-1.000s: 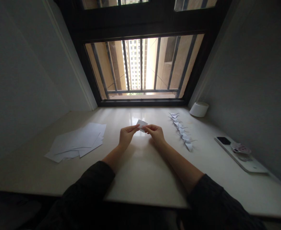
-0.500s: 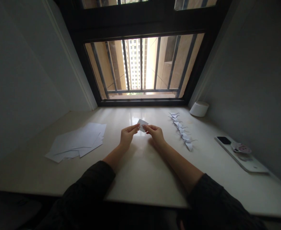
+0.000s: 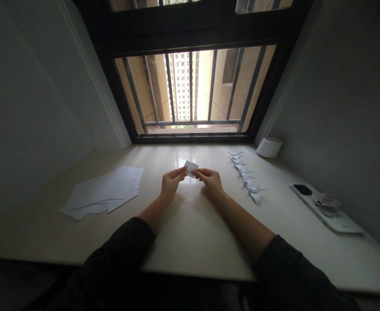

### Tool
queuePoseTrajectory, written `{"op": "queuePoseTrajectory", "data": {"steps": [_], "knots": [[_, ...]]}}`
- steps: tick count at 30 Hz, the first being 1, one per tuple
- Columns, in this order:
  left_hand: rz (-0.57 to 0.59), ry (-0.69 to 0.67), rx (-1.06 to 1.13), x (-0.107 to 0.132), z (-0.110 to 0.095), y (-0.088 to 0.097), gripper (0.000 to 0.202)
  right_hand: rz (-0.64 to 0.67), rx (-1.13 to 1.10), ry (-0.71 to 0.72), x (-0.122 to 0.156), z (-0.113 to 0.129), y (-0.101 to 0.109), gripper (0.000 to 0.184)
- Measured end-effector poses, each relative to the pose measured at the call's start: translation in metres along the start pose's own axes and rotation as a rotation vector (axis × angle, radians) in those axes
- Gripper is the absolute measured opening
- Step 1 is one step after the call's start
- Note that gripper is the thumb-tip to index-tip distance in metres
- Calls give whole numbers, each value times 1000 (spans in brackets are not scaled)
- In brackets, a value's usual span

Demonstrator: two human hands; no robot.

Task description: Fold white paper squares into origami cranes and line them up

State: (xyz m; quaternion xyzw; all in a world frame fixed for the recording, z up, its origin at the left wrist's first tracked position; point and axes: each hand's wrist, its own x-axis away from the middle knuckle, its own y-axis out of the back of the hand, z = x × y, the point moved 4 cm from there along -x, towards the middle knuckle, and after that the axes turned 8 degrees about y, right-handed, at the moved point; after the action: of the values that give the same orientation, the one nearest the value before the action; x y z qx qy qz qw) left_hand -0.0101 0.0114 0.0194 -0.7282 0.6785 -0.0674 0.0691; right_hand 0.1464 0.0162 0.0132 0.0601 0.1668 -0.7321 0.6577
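A small folded piece of white paper (image 3: 191, 166) is held just above the pale tabletop (image 3: 190, 242), near its middle. My left hand (image 3: 170, 183) pinches its left edge with closed fingers. My right hand (image 3: 211, 180) pinches its right edge, fingers closed too. Both forearms reach in from dark sleeves at the bottom.
A loose pile of white paper sheets (image 3: 104, 191) lies at the left. A row of several small folded paper figures (image 3: 246, 177) runs along the right. A white round container (image 3: 269, 147) stands by the window, and a phone (image 3: 322, 207) lies at the far right.
The folded paper and both hands have shifted very slightly upward; the grip is the same.
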Motion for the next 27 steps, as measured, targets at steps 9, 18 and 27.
{"op": "queuePoseTrajectory", "data": {"steps": [9, 18, 27], "knots": [[-5, -8, 17, 2, 0, -1, 35, -3, -42, -77, 0, -7, 3, 31], [-6, -115, -51, 3, -2, -3, 32, -33, -110, -107, 0, -11, 3, 28], [30, -153, -78, 3, -1, -2, 36, -48, -85, -85, 0, -6, 4, 29]]}}
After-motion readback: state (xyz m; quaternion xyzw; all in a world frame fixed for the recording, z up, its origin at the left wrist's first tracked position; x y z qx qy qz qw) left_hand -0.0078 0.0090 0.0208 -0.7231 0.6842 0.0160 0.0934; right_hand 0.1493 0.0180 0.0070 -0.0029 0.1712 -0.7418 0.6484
